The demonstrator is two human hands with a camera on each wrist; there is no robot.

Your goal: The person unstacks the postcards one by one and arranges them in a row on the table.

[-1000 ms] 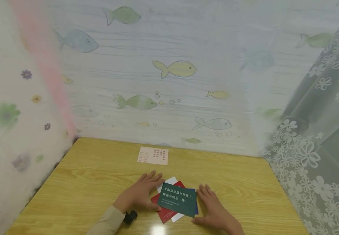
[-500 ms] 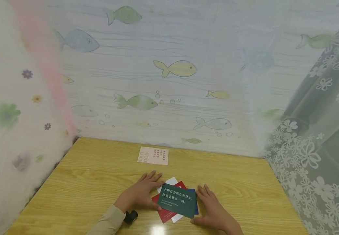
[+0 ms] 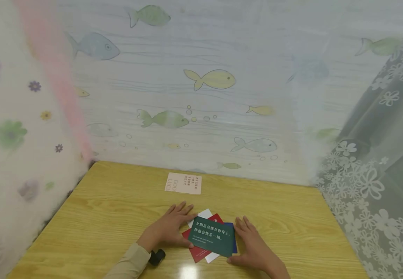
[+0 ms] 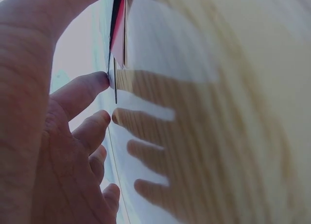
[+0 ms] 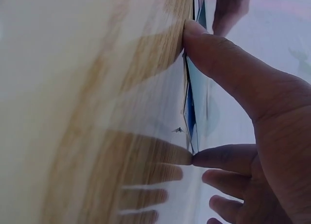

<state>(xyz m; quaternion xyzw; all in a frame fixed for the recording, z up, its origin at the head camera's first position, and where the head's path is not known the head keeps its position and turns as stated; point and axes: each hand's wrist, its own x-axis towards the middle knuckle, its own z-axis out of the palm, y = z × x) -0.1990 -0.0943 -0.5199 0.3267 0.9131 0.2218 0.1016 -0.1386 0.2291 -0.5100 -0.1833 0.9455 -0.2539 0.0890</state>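
Note:
A loose fanned pile of cards lies on the wooden table. On top is a dark green card with white writing; under it show a red card, a white card and a blue card. At the pile's left side my left hand is spread, thumb at the red card's edge, index fingertip by the white card. My right hand flanks the other side, its thumb at the green card's lower corner and index fingertip near the blue card. In the right wrist view, thumb and index touch the table beside the pile's edge.
Farther back on the table lies a pale pink card reading "GOOD LUCK". A fish-patterned curtain hangs along the back edge, with a lace curtain on the right. A small black device sits at the left wrist.
The view has shifted slightly. Both hands keep their places around the pile, and the cards lie almost as before.

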